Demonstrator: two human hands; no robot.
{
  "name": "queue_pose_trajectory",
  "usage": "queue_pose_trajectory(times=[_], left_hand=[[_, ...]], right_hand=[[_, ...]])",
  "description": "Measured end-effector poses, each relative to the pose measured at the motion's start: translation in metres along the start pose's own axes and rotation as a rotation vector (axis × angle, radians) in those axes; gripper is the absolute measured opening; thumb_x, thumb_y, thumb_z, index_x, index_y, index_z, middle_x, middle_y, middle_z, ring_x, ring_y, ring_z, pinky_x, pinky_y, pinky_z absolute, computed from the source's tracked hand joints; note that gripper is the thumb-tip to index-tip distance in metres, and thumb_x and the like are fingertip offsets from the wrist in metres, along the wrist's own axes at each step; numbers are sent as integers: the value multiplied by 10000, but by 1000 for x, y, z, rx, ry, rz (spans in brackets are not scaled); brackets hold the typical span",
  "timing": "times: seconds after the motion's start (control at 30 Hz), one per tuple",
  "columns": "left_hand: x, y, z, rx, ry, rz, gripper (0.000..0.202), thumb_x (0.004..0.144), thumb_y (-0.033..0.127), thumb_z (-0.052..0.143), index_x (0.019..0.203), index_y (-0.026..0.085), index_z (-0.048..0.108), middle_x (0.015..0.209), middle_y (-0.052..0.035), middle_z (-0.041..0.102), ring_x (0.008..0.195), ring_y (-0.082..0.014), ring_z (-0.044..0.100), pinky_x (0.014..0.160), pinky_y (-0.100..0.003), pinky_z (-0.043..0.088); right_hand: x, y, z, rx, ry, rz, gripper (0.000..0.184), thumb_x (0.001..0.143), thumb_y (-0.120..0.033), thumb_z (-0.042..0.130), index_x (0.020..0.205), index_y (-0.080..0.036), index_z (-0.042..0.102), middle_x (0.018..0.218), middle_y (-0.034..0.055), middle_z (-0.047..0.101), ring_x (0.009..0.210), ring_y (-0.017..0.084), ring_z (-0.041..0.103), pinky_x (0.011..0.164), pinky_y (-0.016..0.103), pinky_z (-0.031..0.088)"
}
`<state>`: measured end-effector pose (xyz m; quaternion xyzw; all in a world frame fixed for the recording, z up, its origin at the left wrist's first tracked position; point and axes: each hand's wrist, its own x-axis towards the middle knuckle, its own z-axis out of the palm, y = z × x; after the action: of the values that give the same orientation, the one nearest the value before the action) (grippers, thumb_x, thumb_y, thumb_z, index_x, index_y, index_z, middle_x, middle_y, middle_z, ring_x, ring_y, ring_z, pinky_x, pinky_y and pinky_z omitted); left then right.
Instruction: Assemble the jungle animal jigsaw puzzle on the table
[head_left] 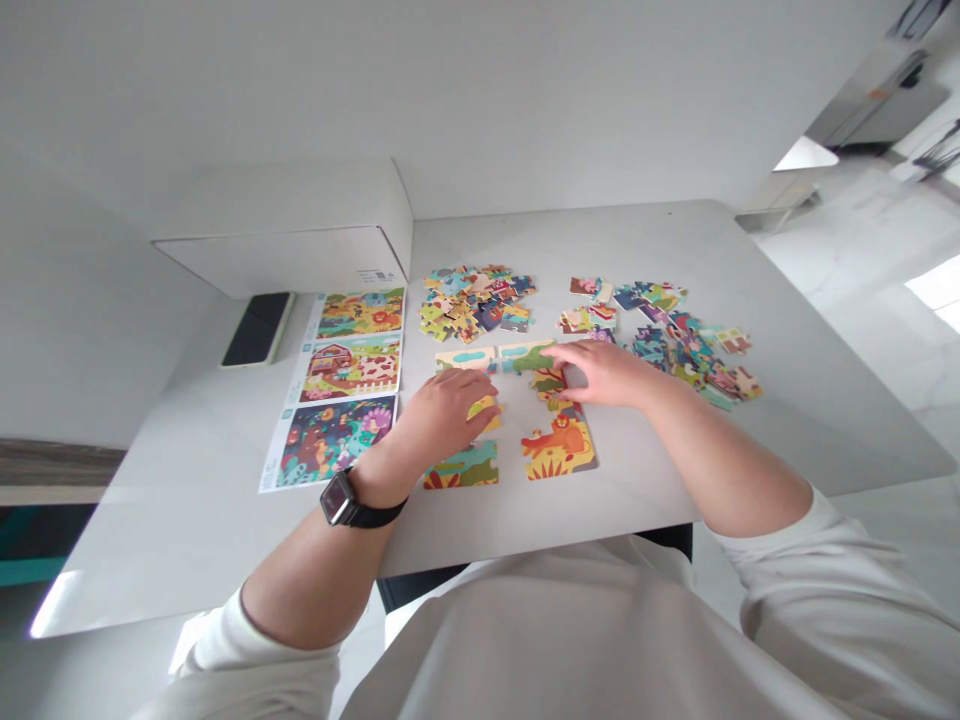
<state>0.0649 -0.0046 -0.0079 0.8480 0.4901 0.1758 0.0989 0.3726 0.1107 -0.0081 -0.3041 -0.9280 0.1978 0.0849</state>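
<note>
My left hand [456,408] lies over the left side of a partly joined jigsaw puzzle, its fingers curved and covering some pieces. Below it shows a green and blue puzzle section [472,466]. My right hand [596,372] rests at the upper right, thumb and forefinger apart, fingertips touching the edge of a green bush piece [529,356]. A lion section [559,447] sits below that hand. Between the top-left cloud piece [465,358] and the bush piece runs a narrow gap. The middle of the puzzle shows bare tabletop.
A heap of loose puzzle pieces [472,298] lies behind the puzzle, with another pile [686,350] to the right. On the left are a picture sheet [349,368] with three scenes, a phone [259,328] and a white box [300,258] against the wall.
</note>
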Motion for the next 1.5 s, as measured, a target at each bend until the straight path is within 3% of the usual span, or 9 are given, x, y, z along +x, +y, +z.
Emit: queue_pose_trajectory(times=[0.17,0.3,0.5,0.83,1.03,1.2,1.5], left_hand=[[0,4,7,-43,-4,96,266,1072,349,634,1253,219,779,1304,-109,783,1261,-317,709,1137,-520,555],[-1,12,12,-75,2,144,299,1070,347,650,1327,240,757,1366,-115,758,1267,-310,706,1151,-532,546],[-2,20,16,-112,-39,171,325,1045,315,686,1358,255,749,1393,-121,743,1294,-313,693,1135,-529,552],[-2,18,17,-85,-70,216,304,1054,331,681,1333,255,774,1456,-126,716,1330,-321,668,1148,-535,543],[-5,34,16,-87,-166,326,402,1087,355,625,1461,234,708,1604,-115,639,1482,-341,573,1297,-590,419],[-8,51,25,-116,-227,414,468,1117,406,576,1546,231,646,1670,-115,578,1562,-323,514,1361,-572,338],[-8,54,29,-136,-237,431,441,1106,386,593,1534,296,652,1659,-98,591,1599,-290,484,1378,-546,318]], right_hand=[[-3,4,-5,-29,30,-22,622,930,-216,758,1537,-289,640,1241,74,826,1158,306,753,1057,468,557],[-6,10,-9,-71,118,-50,491,970,-82,575,1382,-267,767,1331,96,793,1244,299,721,1100,474,543],[-2,10,-4,-96,79,-100,280,969,-256,749,1234,-232,837,1255,130,779,1177,330,725,1063,506,562],[-1,17,-2,-115,68,-78,295,953,-240,784,1242,-261,838,1297,127,758,1204,333,705,1074,504,548],[-1,21,-3,-91,69,-82,292,940,-229,797,1224,-284,842,1306,111,762,1210,320,709,1100,505,541],[-1,21,-4,-90,53,-64,304,931,-222,807,1228,-269,847,1339,119,762,1231,323,714,1121,511,537],[1,16,-5,-126,42,-64,289,950,-241,788,1230,-283,844,1396,92,771,1283,323,705,1144,519,527]])
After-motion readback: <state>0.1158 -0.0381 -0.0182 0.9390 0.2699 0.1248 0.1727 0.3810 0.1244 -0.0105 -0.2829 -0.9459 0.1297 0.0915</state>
